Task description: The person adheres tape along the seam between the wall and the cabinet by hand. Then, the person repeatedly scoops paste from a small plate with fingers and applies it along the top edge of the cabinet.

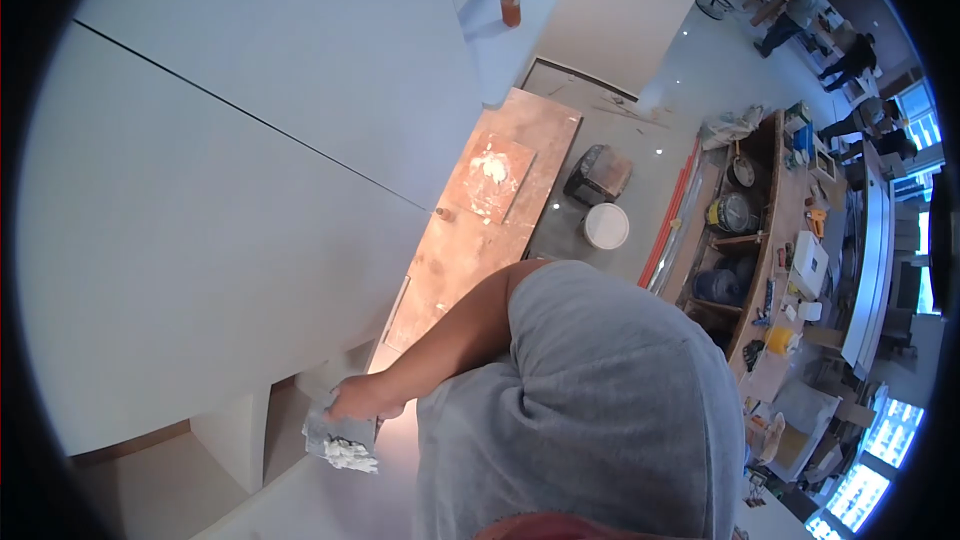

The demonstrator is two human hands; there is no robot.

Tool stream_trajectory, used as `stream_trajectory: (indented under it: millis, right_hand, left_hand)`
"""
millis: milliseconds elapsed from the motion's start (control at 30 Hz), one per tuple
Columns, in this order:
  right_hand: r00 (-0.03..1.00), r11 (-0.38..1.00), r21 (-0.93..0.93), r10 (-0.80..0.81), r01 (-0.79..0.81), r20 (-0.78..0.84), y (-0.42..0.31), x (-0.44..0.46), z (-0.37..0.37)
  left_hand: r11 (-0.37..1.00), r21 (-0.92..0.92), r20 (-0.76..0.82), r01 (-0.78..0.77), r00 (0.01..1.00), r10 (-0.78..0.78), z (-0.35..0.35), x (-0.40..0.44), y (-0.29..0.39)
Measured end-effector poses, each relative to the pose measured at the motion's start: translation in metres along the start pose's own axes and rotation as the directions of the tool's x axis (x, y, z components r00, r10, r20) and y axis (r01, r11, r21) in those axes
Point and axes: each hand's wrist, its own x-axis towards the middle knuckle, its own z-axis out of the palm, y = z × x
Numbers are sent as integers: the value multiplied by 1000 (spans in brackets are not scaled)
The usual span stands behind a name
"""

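Note:
My right hand is closed around a wide putty knife at the lower left, its handle hidden by the fingers. A lump of white putty sits on the blade's lower part. Beside the hand stand large white panels with a dark gap between two of them, and open compartments below. A wooden board runs past my forearm, carrying a smaller square board with more white putty. My left hand is out of sight.
A bottle with orange liquid stands on a pale ledge. On the floor are a white-lidded bucket and a dark bucket. A long workbench with tools and containers lies to the right. Several people are farther off.

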Motion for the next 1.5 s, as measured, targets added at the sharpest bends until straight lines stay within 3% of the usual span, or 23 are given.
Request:
stream_trajectory:
  millis: [67,100,167,200,233,300,333,367,400,467,567,667,733,867,1033,1200,1267,1333,1367,1433,1467,1500]
  right_hand:
    - [996,987,160,-27,13,86,11,12,-3]
    - [999,970,243,-31,22,36,3,-5,3]
    - [996,939,333,-88,90,-19,11,1,5]
    - [994,948,299,-89,104,-63,8,-6,5]
    - [986,958,246,-160,144,46,25,14,-8]
    - [994,878,478,-63,13,87,24,5,-7]
    - [998,909,416,-39,16,47,19,-7,-2]
    - [997,876,481,-66,37,43,13,-16,3]
    - [998,866,500,-34,1,57,-4,-36,17]
    - [979,855,519,-116,13,166,6,-30,13]
    - [995,866,499,-14,-39,102,-2,-12,-11]
    - [992,868,495,-13,-52,126,-9,-14,-10]
    - [999,912,409,7,-23,42,-3,-8,-12]
    - [994,947,301,-108,113,-34,-1,-14,6]
    - [986,955,247,-156,164,-51,-4,-17,-12]
    - [980,977,151,-128,151,-152,9,-5,-21]
    - [974,993,44,-103,114,-202,-2,-17,-14]
    - [969,972,60,-218,226,-114,5,-10,-21]
    - [976,980,39,-189,194,-105,9,-4,-28]
    - [985,992,-11,-125,124,-116,14,2,-35]
    - [988,993,-59,-108,102,-106,17,2,-36]
    - [990,991,-107,-89,78,-108,20,3,-38]
  left_hand:
    - [986,-105,122,133,985,-120,58,1,-25]
    - [967,-151,181,203,968,-175,85,5,-39]
    - [947,-302,102,-108,984,144,127,11,-87]
    - [933,-356,17,-58,998,68,148,6,-85]
    - [925,-379,-10,-1,1000,-3,163,6,-64]
    - [960,-282,-26,-1,1000,-6,177,0,-76]
    - [985,-173,6,-1,1000,2,178,-3,-79]
    - [998,-65,38,-8,999,11,181,-5,-83]
    - [977,-104,-51,-184,982,179,186,-4,-78]
    - [969,-123,-58,-214,976,208,189,-13,-83]
    - [990,-51,-131,-129,984,121,195,4,-68]
    - [995,83,-133,-54,989,65,190,3,-49]
    - [993,111,-166,42,986,-23,188,-6,-52]
    - [982,187,-163,25,987,6,182,-17,-35]
    - [939,343,-129,0,990,47,205,-2,-20]
    - [960,275,-94,50,995,-25,208,-2,-27]
    - [978,207,-44,26,999,-18,200,-5,-28]
    - [988,150,-9,-35,999,37,168,-9,-22]
    - [964,233,-104,-131,982,159,140,-9,-13]
    - [928,371,-326,-30,932,161,62,-18,-13]
    - [855,517,-460,45,857,233,19,-14,18]
    - [778,575,-563,253,812,152,-27,-11,43]
